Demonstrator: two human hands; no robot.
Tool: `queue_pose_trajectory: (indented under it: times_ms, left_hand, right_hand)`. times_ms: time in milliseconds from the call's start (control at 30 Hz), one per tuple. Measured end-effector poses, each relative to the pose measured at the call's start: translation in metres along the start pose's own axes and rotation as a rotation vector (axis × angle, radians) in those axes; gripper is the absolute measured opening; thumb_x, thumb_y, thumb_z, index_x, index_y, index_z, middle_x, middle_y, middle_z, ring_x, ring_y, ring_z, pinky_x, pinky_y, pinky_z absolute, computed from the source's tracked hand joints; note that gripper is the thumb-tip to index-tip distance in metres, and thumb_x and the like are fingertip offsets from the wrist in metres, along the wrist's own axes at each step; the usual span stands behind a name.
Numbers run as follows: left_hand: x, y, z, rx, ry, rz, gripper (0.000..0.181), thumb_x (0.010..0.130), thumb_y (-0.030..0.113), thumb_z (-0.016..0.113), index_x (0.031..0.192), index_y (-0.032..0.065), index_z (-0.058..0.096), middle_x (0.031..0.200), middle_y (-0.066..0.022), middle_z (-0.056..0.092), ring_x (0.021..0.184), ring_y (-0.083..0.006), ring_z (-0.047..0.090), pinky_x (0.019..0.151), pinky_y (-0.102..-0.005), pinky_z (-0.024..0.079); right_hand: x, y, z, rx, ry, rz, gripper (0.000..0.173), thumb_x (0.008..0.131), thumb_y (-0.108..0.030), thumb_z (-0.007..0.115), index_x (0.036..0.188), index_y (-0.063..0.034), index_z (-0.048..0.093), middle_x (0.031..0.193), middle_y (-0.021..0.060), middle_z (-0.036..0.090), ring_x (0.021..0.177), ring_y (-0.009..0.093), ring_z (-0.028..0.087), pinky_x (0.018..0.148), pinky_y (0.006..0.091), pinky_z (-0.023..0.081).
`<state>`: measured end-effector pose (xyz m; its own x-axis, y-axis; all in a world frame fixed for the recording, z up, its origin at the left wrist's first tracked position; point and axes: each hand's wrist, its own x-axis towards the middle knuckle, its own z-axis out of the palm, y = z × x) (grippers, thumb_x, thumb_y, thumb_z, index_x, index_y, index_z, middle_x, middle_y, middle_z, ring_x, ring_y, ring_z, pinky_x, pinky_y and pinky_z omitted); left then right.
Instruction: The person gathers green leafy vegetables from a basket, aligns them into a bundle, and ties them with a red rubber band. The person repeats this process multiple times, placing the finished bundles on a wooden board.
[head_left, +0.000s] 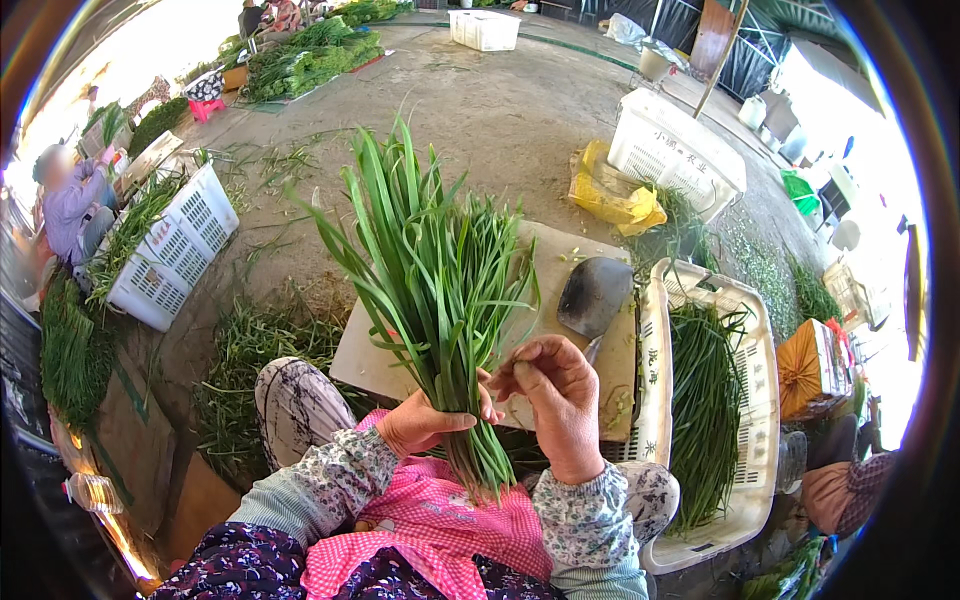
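Note:
My left hand (431, 421) is wrapped around the lower stalks of a bunch of green garlic chives (435, 300). The leaves fan out upward, away from me, and the stalk ends hang over my pink checked apron (480, 517). Just right of the bunch is my right hand (555, 401), its fingers curled and the thumb tip brought to them. Whether anything thin is pinched there, I cannot tell. Beneath the bunch lies a pale board (517, 247), with a dark, broad metal blade (596, 296) at its right side.
A white crate (654, 442) at my right holds long chives (701, 412). Leaf trimmings (262, 375) lie left of the board. Ahead are a yellow plastic bag (615, 187) and another crate (675, 150). A person (71, 195) sits beside a white crate (180, 247) on the left.

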<state>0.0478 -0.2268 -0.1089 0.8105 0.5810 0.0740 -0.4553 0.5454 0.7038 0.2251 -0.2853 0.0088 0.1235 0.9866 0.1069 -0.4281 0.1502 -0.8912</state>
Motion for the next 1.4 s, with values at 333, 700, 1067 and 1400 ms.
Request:
queue_pose_trajectory:
  times_ms: [333,700,1067,1400]
  left_hand:
    - [0.000,0.017,0.030,0.092,0.087,-0.067,0.044,0.084,0.012,0.077,0.116,0.0092,0.048,0.106,-0.0076,0.063,0.110,-0.0251,0.062,0.106,-0.0460,0.044]
    - [-0.002,0.007,0.011,-0.017,-0.047,-0.063,0.057,0.083,0.005,0.077,0.133,0.0089,0.050,0.100,-0.0075,0.063,0.103,-0.0234,0.062,0.112,-0.0547,0.041]
    - [-0.018,0.108,-0.016,0.128,0.306,0.313,0.073,0.076,0.006,0.075,0.142,0.0040,0.045,0.096,-0.0096,0.069,0.105,-0.0344,0.068,0.106,-0.0551,0.050]
    - [0.007,0.157,-0.075,0.327,0.677,-0.061,0.053,0.087,0.006,0.064,0.138,-0.0029,0.053,0.106,-0.0164,0.067,0.096,-0.0273,0.069,0.083,-0.0431,0.060]
  right_hand:
    - [0.028,0.012,0.021,-0.355,-0.023,0.026,0.021,0.096,-0.002,0.067,0.116,0.0056,0.065,0.086,0.0053,0.068,0.066,0.009,0.065,0.056,0.0225,0.052]
    - [0.038,0.003,0.005,-1.422,0.004,-0.719,0.013,0.079,0.001,0.070,0.086,-0.0035,0.060,0.078,0.0115,0.055,0.071,0.032,0.058,0.064,0.0381,0.052]
    - [-0.027,0.015,-0.091,-0.999,-0.326,0.070,0.015,0.085,0.002,0.064,0.097,-0.0024,0.071,0.094,0.0077,0.073,0.085,0.019,0.070,0.074,0.0334,0.055]
    - [-0.026,0.125,-0.063,-1.302,-0.042,-0.075,0.027,0.087,-0.012,0.072,0.110,-0.0010,0.066,0.107,0.0162,0.064,0.090,0.037,0.067,0.080,0.0466,0.054]
